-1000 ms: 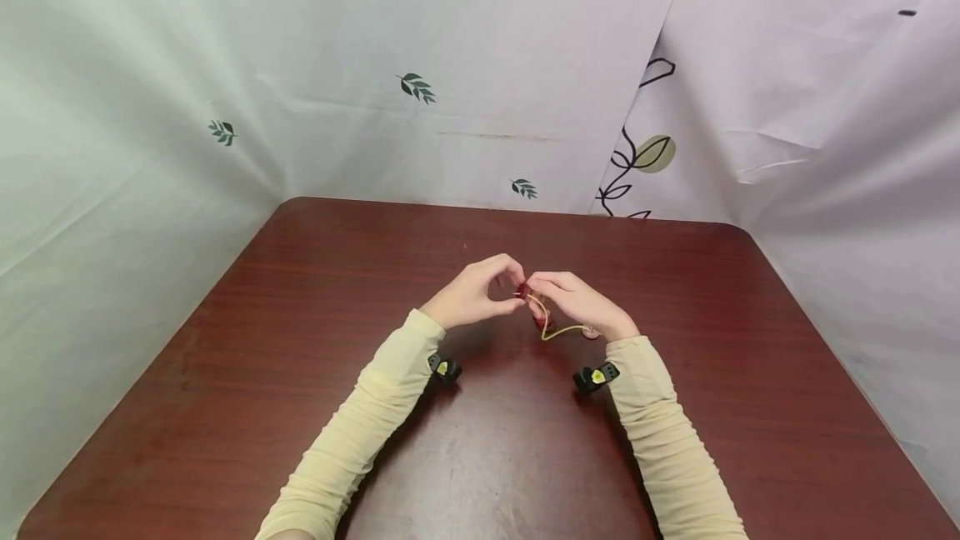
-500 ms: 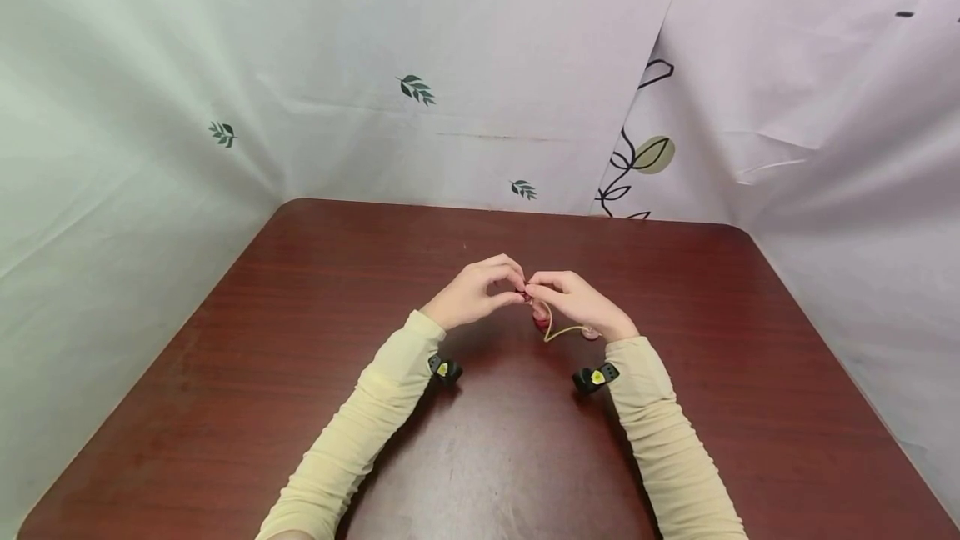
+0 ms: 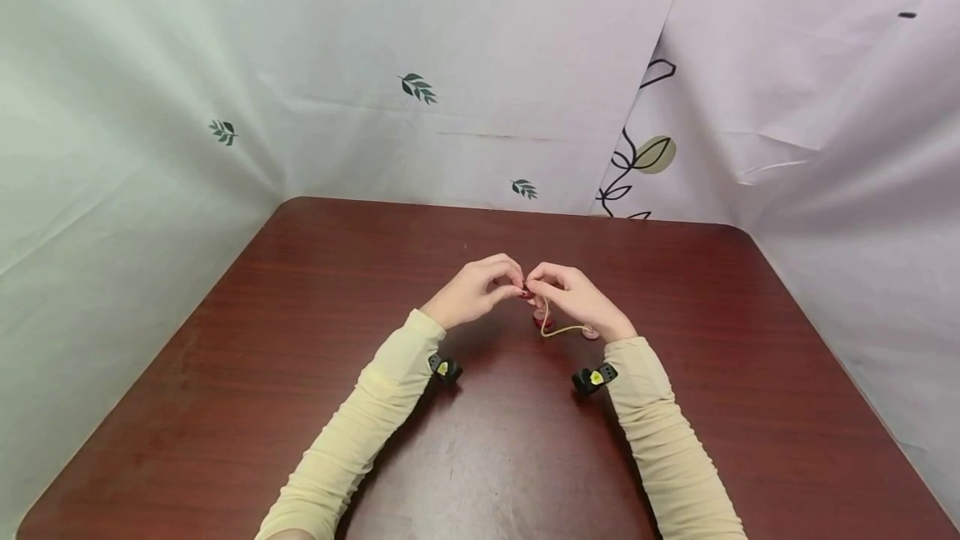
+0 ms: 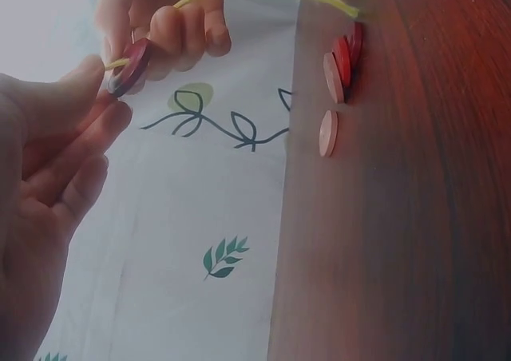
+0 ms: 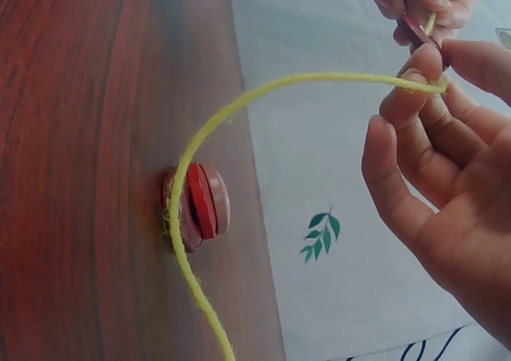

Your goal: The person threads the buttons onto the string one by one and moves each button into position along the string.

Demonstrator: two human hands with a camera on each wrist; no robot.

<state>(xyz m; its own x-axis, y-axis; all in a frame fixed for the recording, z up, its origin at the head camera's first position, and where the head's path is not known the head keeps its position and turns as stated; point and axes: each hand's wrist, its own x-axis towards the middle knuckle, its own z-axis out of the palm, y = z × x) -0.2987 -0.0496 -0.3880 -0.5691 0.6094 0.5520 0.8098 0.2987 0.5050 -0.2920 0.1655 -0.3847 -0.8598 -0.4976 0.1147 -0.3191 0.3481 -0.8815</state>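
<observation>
A dark red button (image 4: 132, 67) hangs in the air between both hands, with a yellow string (image 5: 196, 137) passing through it. My left hand (image 3: 468, 294) pinches the short string end showing on its side of the button, its other fingers close below. On the other side, my right hand (image 3: 581, 300) pinches the button's edge between thumb and index finger; the string runs past these fingers. From there it bows down to a pale pink button (image 3: 591, 332) at its far end on the table. The exact fingertip contact is partly hidden.
Below the hands, a small group of red and pink buttons (image 5: 204, 201) lies on the dark red-brown table (image 3: 375, 248). Another pale pink button (image 4: 328, 133) lies beside them in the left wrist view. A white leaf-printed sheet (image 3: 337, 65) hangs behind the table.
My right hand has risen slightly, and its fingers have bent closer around the button. The button has tilted between the hands. My left hand stays almost in place.
</observation>
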